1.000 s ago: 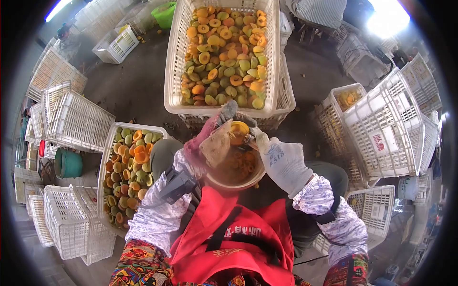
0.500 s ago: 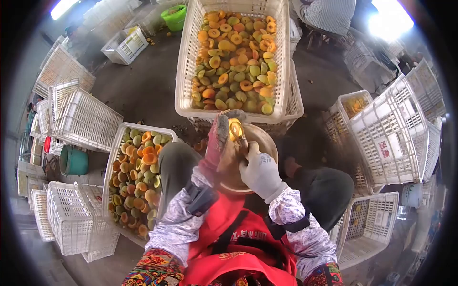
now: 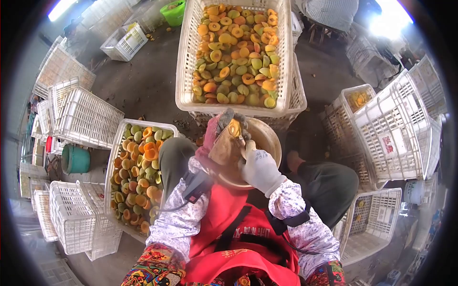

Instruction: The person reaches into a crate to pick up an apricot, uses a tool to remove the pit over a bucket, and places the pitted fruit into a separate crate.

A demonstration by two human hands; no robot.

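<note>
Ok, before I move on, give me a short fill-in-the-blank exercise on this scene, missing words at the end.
The left hand holds a cut piece of ____ by the bowl.
The apron is coloured ____.
The teal bucket stands on the person's ____ side.
The crate straight ahead is stacked on another ____.

Missing words: fruit; red; left; crate
</note>
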